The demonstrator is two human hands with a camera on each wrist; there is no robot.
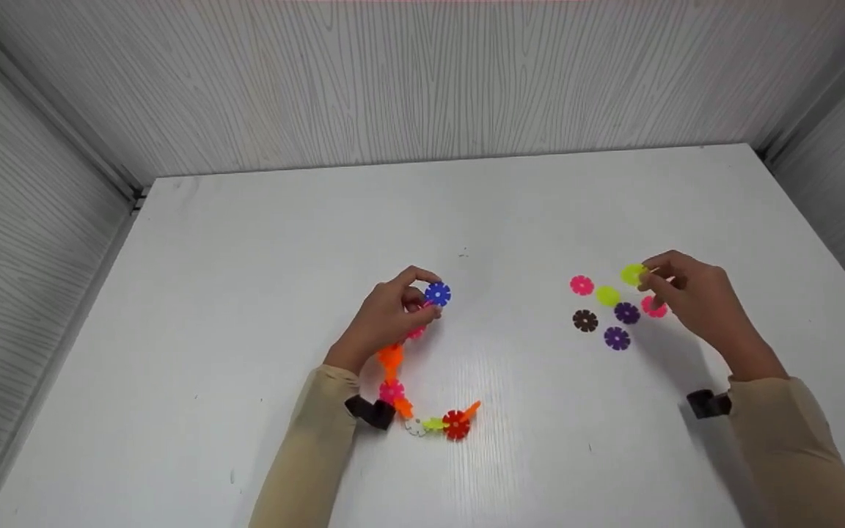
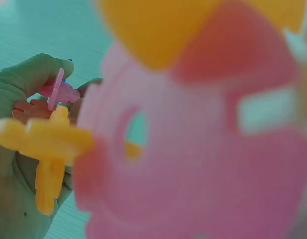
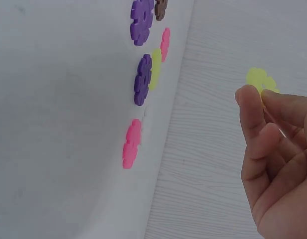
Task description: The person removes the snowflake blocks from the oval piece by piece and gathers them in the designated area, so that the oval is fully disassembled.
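A chain of notched plastic discs hangs from my left hand (image 1: pixel 392 314), whose thumb and fingers pinch it near its blue disc (image 1: pixel 438 294). Pink and orange discs (image 1: pixel 391 356) run down past the wrist, and the chain curves right through white and yellow to a red disc (image 1: pixel 456 425). In the left wrist view a pink disc (image 2: pixel 193 164) fills much of the picture, blurred. My right hand (image 1: pixel 694 290) pinches a yellow disc (image 3: pixel 260 79) between thumb and fingertips, raised above the loose discs.
Below and left of the right hand lie loose discs on the white table (image 1: pixel 246 242): pink (image 1: pixel 582 285), yellow (image 1: pixel 608 296), brown (image 1: pixel 585 320) and two purple (image 1: pixel 617 338). Another pink disc (image 1: pixel 655 306) is partly under the right hand. Grey wood-grain panels (image 1: pixel 422 81) surround the table.
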